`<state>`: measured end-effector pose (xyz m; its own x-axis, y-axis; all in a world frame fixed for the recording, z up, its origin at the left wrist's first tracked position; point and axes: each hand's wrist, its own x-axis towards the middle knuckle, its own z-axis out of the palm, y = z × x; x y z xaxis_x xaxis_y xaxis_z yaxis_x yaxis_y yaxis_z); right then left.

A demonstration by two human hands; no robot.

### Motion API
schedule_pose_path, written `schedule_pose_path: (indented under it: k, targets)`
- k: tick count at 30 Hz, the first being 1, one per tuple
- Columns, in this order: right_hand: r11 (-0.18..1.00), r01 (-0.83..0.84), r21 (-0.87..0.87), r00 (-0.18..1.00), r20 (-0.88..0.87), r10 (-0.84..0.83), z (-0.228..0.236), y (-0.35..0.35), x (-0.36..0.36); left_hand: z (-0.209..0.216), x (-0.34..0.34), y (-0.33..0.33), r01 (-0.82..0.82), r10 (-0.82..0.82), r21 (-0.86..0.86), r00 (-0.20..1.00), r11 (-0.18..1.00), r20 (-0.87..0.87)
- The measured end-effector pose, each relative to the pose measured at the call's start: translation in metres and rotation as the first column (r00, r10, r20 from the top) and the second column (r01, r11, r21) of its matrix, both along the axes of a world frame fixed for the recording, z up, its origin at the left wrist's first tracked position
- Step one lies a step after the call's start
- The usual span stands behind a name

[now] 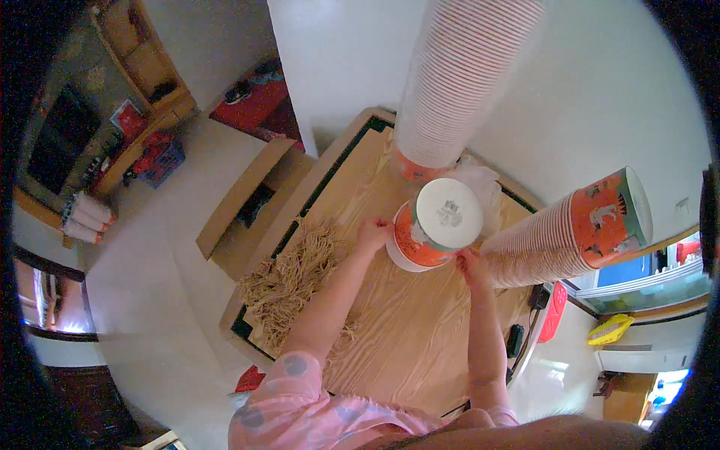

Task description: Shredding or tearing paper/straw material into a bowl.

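An orange paper bucket stands upside down on the wooden table, its round white base with a grey print facing up. My left hand pinches its left side near the white rim. On the opposite side, the fingers of my right hand are closed at the rim; any small thing between them is too small to make out. Left of my left forearm lies a heap of tan twisted cords. Beside my right hand, a long nested stack of matching buckets lies slanting, with tan cords along its lower side.
A tall stack of nested buckets in clear plastic rises behind the worked bucket. An open cardboard box adjoins the table's left edge. Black adapters and cables lie at the right edge, near a red plastic stool.
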<state>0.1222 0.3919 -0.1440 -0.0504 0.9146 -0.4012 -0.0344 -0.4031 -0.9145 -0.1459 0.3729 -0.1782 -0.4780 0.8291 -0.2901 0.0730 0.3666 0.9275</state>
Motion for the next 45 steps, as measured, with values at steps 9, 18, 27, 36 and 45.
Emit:
schedule_pose_path:
  k: [9, 18, 27, 36, 45]
  targets:
    - [0.991, 0.009, 0.136, 0.996, -0.093, 0.004, 0.063, -0.018, 0.007, 0.097, 0.007, -0.035, 0.043, -0.071, 0.217, 0.99, 0.975, 0.124]
    - [0.971, -0.085, 0.225, 0.996, -0.019, 0.092, 0.088, -0.031, 0.009, 0.061, -0.029, -0.011, -0.217, 0.17, 0.313, 0.971, 0.925, 0.168]
    - [0.581, -0.415, 0.7, 0.907, 0.264, 0.33, 0.183, -0.031, -0.055, 0.168, -0.019, 0.019, 0.084, -0.282, 0.506, 0.901, 0.859, 0.329]
    - [0.759, 0.021, 0.651, 0.965, 0.184, -0.185, 0.192, -0.139, 0.016, 0.193, -0.033, -0.102, 0.367, -0.389, 0.215, 0.919, 0.905, 0.064]
    - [0.89, -0.447, 0.091, 0.548, 0.814, 0.192, 0.112, -0.263, 0.056, 0.006, -0.076, -0.133, 0.204, -0.168, -0.041, 0.656, 0.978, -0.736]
